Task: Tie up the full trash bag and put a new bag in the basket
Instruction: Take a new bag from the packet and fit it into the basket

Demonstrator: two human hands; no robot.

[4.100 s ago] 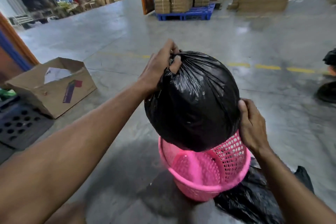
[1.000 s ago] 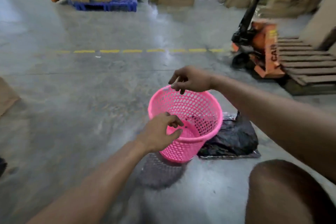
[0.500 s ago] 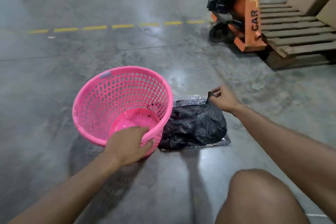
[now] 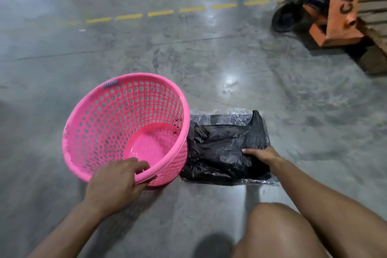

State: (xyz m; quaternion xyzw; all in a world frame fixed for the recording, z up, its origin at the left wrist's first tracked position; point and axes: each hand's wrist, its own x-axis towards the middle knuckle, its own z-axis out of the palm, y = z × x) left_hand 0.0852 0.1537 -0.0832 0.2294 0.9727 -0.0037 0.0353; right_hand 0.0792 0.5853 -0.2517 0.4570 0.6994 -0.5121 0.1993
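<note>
The pink basket (image 4: pixel 125 130) stands on the concrete floor (image 4: pixel 230 69), tilted so its open mouth faces the camera; its perforated wall and solid pink bottom are visible and nothing lies inside it. A small patterned sticker (image 4: pixel 111 83) sits on the far rim. The left hand (image 4: pixel 115 182) grips the near rim of the basket, with fingers curled over the edge into the inside and the thumb against the outer wall. Immediately right of the basket, touching its wall, lies a flat pack of black bags (image 4: pixel 222 148) in a clear plastic wrapper, resting on the floor. The right hand (image 4: pixel 261 155) lies on the near right portion of this pack, fingers extended leftward and flattened against the black plastic; whether it has pinched any material cannot be determined. 1 bare knee (image 4: pixel 276 234) occupies the lower right of the view, below the right forearm. Farther out, a dashed yellow line (image 4: pixel 159 13) crosses the floor beyond the basket. At the upper right stands an orange pallet jack (image 4: pixel 339 6) marked "CAR", with a black wheel, beside a wooden pallet (image 4: pixel 374 27), well apart from the basket and the pack.
</note>
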